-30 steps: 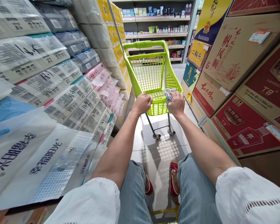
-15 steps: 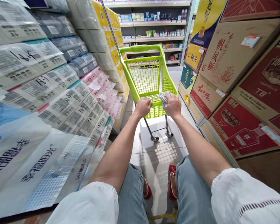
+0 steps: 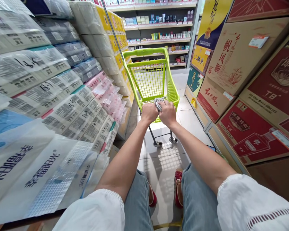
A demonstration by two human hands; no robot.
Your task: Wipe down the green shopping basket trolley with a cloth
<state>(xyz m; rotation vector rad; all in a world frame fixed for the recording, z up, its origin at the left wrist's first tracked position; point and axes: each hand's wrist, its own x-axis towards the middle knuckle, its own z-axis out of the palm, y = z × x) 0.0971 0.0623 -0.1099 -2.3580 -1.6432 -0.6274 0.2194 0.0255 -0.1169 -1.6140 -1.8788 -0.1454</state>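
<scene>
A lime-green shopping cart (image 3: 146, 51) with an open-mesh basket and metal legs on casters stands in front of me. My left hand (image 3: 149, 113) is closed on the near rim of its basket. Just beside it, my right hand (image 3: 168, 113) is closed round a crumpled grey-and-white striped cloth (image 3: 159, 103), pressed against the same rim. The two hands almost touch, and the fingers of both partly hide the rim. Through the mesh the basket looks bare inside.
Plastic-wrapped tissue packs (image 3: 62, 86) are piled on the left, with yellow-and-white packs (image 3: 115, 48) behind. Cardboard boxes (image 3: 251, 57) line the right on a low shelf. Ahead stand shelves of small goods (image 3: 159, 27). Tiled floor (image 3: 165, 186) runs between.
My right hand has slid left along the rim with the cloth, from the right corner to beside my left hand. The cart has tilted or shifted slightly left.
</scene>
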